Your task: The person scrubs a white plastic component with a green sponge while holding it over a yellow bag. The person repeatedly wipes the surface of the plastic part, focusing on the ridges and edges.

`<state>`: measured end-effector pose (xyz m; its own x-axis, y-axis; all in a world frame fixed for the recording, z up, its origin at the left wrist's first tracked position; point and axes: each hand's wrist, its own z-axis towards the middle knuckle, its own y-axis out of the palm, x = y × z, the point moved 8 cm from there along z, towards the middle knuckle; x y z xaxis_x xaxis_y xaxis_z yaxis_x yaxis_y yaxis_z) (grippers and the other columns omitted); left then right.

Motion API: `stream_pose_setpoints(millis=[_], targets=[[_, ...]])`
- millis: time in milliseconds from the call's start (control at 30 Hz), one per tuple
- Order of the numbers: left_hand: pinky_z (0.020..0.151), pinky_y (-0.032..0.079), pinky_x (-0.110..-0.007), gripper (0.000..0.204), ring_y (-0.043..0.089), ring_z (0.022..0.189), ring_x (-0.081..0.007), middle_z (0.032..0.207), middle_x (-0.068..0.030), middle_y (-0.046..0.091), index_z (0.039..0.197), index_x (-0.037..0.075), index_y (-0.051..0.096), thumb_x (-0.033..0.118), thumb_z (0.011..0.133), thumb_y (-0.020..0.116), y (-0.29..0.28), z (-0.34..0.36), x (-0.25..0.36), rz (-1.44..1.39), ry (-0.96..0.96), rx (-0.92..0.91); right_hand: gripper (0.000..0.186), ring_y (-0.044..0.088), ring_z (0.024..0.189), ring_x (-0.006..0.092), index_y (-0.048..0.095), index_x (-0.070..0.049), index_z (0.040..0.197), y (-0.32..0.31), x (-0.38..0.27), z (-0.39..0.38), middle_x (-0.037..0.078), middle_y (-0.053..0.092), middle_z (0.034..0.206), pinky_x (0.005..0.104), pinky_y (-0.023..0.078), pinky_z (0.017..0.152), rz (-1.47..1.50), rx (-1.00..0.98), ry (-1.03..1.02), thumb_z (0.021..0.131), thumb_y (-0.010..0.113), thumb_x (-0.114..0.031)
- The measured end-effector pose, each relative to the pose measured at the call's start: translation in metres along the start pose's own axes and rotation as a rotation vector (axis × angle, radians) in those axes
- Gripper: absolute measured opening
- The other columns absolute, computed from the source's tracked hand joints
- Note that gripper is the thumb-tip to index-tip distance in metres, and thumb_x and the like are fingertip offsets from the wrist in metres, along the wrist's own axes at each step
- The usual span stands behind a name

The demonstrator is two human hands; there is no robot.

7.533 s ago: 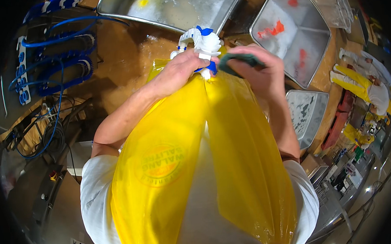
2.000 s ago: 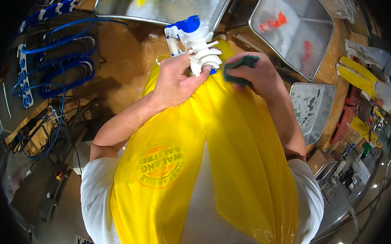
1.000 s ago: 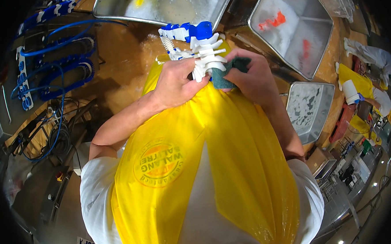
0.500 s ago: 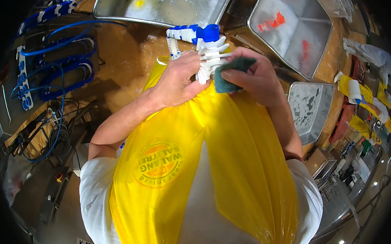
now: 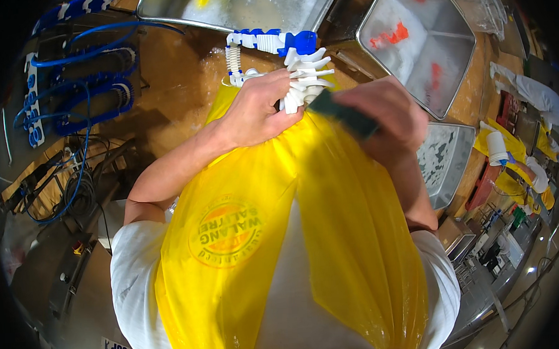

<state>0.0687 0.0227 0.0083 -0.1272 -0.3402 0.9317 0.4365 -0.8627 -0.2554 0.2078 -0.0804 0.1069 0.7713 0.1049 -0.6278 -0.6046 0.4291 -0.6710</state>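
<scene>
In front of my yellow apron (image 5: 352, 234), my left hand (image 5: 256, 109) is closed around a blue-and-white plastic conveyor chain (image 5: 307, 73). Its white links fan out beside my fingers, and the rest of the chain bends away to the far left past a blue link. A dark green scouring pad (image 5: 352, 115) is gripped in my right hand (image 5: 393, 115), which is blurred by motion. The pad's near-left corner lies close to the white links; whether it touches them I cannot tell.
Beyond the chain stands a metal tub (image 5: 245, 5) of sudsy water. A second foamy basin (image 5: 434, 52) with red patches and a smaller metal tray (image 5: 443, 163) are at the right. More blue chain (image 5: 99, 111) and blue hoses lie left. Other people (image 5: 531, 92) are at far right.
My right hand and the scouring pad have swung right and nearer to me, off the links. The chain's white links are spread more, while my left hand keeps its grip.
</scene>
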Motion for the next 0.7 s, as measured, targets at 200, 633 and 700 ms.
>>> stream_pose_setpoints(millis=[200, 633, 700], targets=[[0.087, 0.057, -0.045, 0.044, 0.069, 0.099, -0.0423, 0.111, -0.0201, 0.072, 0.129, 0.003, 0.068, 0.008, 0.085, 0.073, 0.002, 0.003, 0.007, -0.054, 0.053, 0.022, 0.031, 0.071, 0.081, 0.0221, 0.08, -0.019, 0.102, 0.033, -0.021, 0.006, -0.003, 0.077, 0.098, 0.0358, 0.053, 0.071, -0.036, -0.219, -0.179, 0.073, 0.089, -0.014], [0.085, 0.057, -0.045, 0.039, 0.069, 0.1, -0.0437, 0.112, -0.0217, 0.072, 0.126, 0.002, 0.068, 0.013, 0.089, 0.073, 0.011, 0.0, 0.002, -0.061, -0.054, -0.01, 0.057, 0.068, 0.097, 0.0223, 0.076, -0.024, 0.124, 0.029, -0.012, -0.012, -0.005, 0.072, 0.11, 0.0429, 0.044, 0.083, -0.094, -0.187, -0.129, 0.068, 0.088, -0.022], [0.084, 0.057, -0.045, 0.037, 0.07, 0.098, -0.0428, 0.11, -0.0212, 0.072, 0.124, 0.002, 0.068, 0.012, 0.088, 0.073, 0.012, 0.001, 0.004, -0.07, -0.029, -0.019, 0.059, 0.067, 0.099, 0.022, 0.075, -0.025, 0.126, 0.034, -0.012, -0.014, -0.006, 0.071, 0.111, 0.0437, 0.042, 0.087, -0.077, -0.206, -0.098, 0.069, 0.088, -0.022]])
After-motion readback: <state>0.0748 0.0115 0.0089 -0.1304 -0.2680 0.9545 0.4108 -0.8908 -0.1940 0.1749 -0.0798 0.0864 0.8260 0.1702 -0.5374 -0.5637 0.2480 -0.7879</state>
